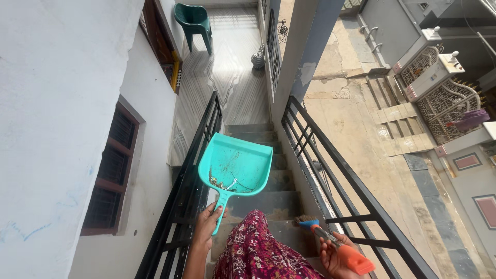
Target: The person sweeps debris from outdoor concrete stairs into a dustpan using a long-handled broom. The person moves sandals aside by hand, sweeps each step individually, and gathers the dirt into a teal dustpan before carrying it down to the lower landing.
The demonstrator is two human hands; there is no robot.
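Turquoise dustpan (pixel 237 165) in closed left hand (pixel 206 227), orange-handled brush (pixel 336 248) in right hand (pixel 336 261).

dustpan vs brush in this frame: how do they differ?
The dustpan is all teal; the brush has an orange handle, a blue neck and dark bristles. The dustpan is in the left hand, raised over the stairs, and is fully in view; the brush is in the right hand, low by the right railing and partly hidden. The dustpan carries debris; the brush's load can't be judged. Both are plastic and gripped by the handle.
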